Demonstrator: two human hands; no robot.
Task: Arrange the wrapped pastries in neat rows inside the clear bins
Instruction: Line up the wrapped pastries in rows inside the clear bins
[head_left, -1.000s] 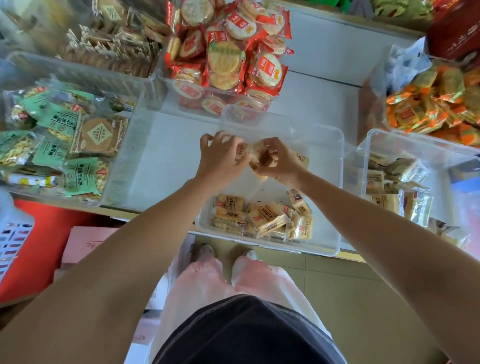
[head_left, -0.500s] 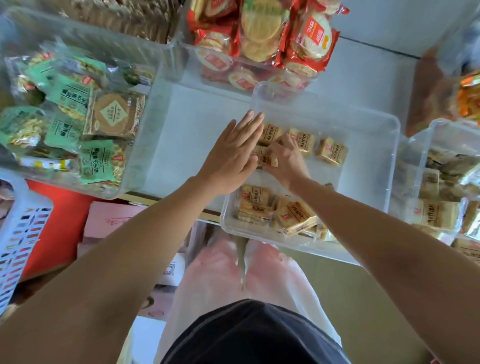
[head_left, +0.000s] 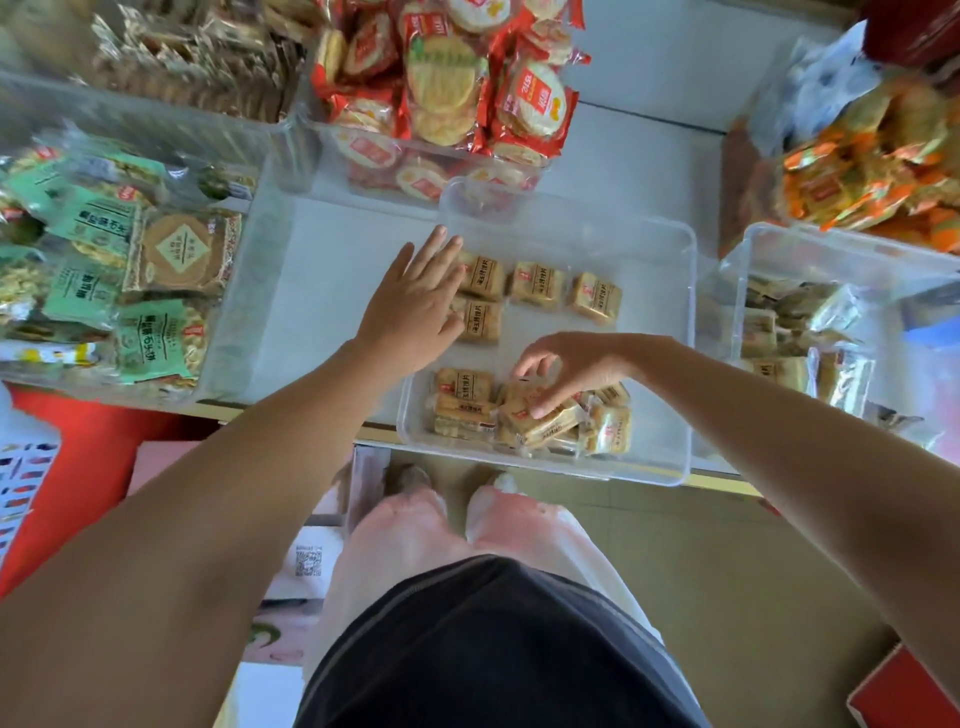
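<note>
A clear bin (head_left: 688, 332) stands at the shelf's front edge. Three wrapped tan pastries (head_left: 537, 283) lie in a row along its far side, and one more pastry (head_left: 480, 322) lies below the row's left end. My left hand (head_left: 415, 299) is flat with straight fingers, resting against the left ends of these pastries. A loose pile of pastries (head_left: 524, 415) fills the bin's near side. My right hand (head_left: 569, 366) hovers over that pile with fingers curled down, its fingertips touching the top packet.
A second clear bin (head_left: 758, 249) to the right holds more pastries. Behind stand bins of red-wrapped rice crackers (head_left: 447, 93) and orange snacks (head_left: 862, 171). Green-packaged snacks (head_left: 104, 270) fill a bin on the left. A white basket (head_left: 23, 483) sits low left.
My right hand has left the far row and dropped back to the near pile. The left hand stays flat by the row. The camera has tilted slightly.
</note>
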